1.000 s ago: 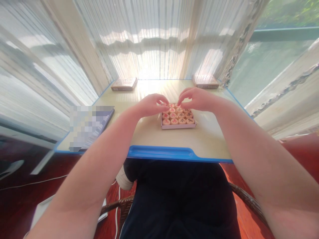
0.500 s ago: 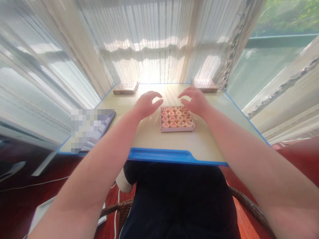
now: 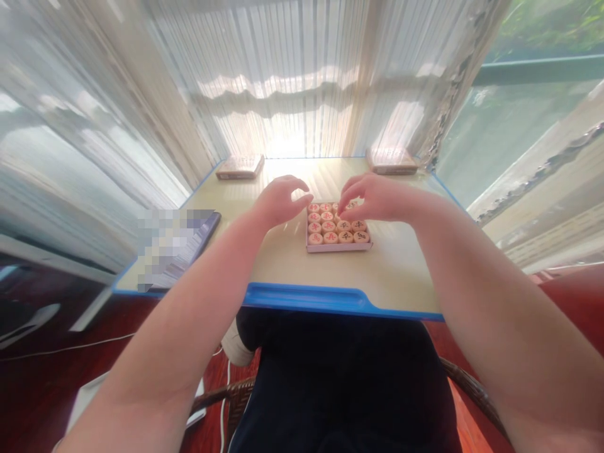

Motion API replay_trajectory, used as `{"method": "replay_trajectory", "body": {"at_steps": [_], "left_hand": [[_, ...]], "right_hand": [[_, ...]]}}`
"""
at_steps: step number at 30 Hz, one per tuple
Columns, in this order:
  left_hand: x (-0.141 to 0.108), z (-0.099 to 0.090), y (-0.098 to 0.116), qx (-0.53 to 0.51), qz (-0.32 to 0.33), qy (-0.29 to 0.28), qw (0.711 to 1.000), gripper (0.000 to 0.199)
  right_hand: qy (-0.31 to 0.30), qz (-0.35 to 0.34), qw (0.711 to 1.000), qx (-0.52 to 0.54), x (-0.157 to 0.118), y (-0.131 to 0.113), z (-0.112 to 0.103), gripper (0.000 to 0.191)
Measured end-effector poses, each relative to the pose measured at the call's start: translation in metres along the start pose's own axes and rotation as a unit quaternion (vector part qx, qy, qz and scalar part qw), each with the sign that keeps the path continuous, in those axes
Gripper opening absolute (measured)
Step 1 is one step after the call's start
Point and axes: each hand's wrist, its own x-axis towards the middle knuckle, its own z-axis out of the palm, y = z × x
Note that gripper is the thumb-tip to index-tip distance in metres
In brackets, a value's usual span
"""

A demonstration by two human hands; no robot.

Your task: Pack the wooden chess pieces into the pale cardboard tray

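Observation:
A shallow box (image 3: 340, 248) lies on the table in front of me, filled with rows of round wooden Chinese chess pieces (image 3: 329, 226). Red characters mark the pieces on its left side, black ones those on its right. My right hand (image 3: 375, 198) reaches over the box's far right part, fingers bent and thumb apart from them, the tips just above or on the pieces; contact is not clear. It hides some pieces in the upper rows. Just off the box's far left corner hovers my left hand (image 3: 282, 201), thumb and fingers apart and holding nothing.
Two flat boxes stand at the table's far corners, one on the left (image 3: 240, 167) and one on the right (image 3: 392, 161). A dark-edged tablet-like object (image 3: 205, 236), partly blurred out, lies at left. A blue tray edge (image 3: 306, 294) runs along the near side. Curtains (image 3: 283, 63) hang behind.
My right hand has turned inward and lowered, bringing its fingertips over the pieces. My left hand has barely moved. The view has shifted slightly.

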Motion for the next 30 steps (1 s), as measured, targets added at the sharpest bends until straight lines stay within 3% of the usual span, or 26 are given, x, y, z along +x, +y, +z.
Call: {"method": "replay_trajectory", "body": {"at_steps": [10, 20, 26, 30], "left_hand": [[0.001, 0.003, -0.004, 0.014, 0.025, 0.021, 0.999, 0.027], [0.001, 0.005, -0.007, 0.014, 0.022, 0.021, 0.999, 0.027], [0.001, 0.005, -0.007, 0.016, 0.023, 0.019, 0.999, 0.029], [0.001, 0.004, -0.006, 0.013, 0.007, 0.016, 1.0, 0.041]], "right_hand": [[-0.051, -0.003, 0.998, -0.035, 0.002, 0.004, 0.006, 0.017], [-0.061, -0.003, 0.998, -0.014, 0.001, 0.002, 0.005, 0.018], [-0.026, 0.0, 0.999, 0.02, 0.001, 0.007, 0.003, 0.022], [0.019, 0.001, 0.999, 0.028, 0.003, 0.011, 0.005, 0.021]]}}
